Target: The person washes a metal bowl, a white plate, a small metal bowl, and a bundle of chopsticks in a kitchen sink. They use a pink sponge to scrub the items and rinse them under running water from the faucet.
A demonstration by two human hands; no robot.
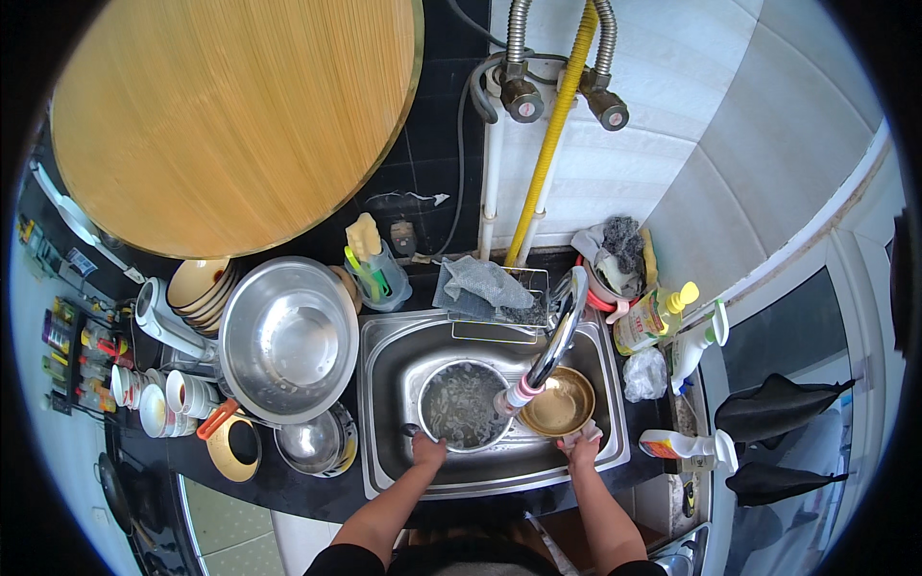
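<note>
Nearest me on the head cam: both hands, in from the lower edge. L hand point(428, 449) was at the near-L rim of the round pot point(466, 407), beside its dark handle point(410, 429); fingers bent there, but I couldn't tell if they gripped. R hand point(582, 451) had its fingers pinching a pale cloth point(578, 437) at the near rim of the brassy bowl point(557, 403). Pot & bowl side by side in the steel sink point(389, 384), pot on L w/ murky grey water. Tap point(562, 331) leaned over from the back, spout end above pot's R edge.

On the dark worktop point(261, 492), L of sink: big steel basin point(293, 336). Behind sink: wire rack point(495, 339) w/ grey mesh cloth point(492, 282). Far back I had a round wooden board point(240, 115) L, yellow hose point(552, 139) approx. ctr.
</note>
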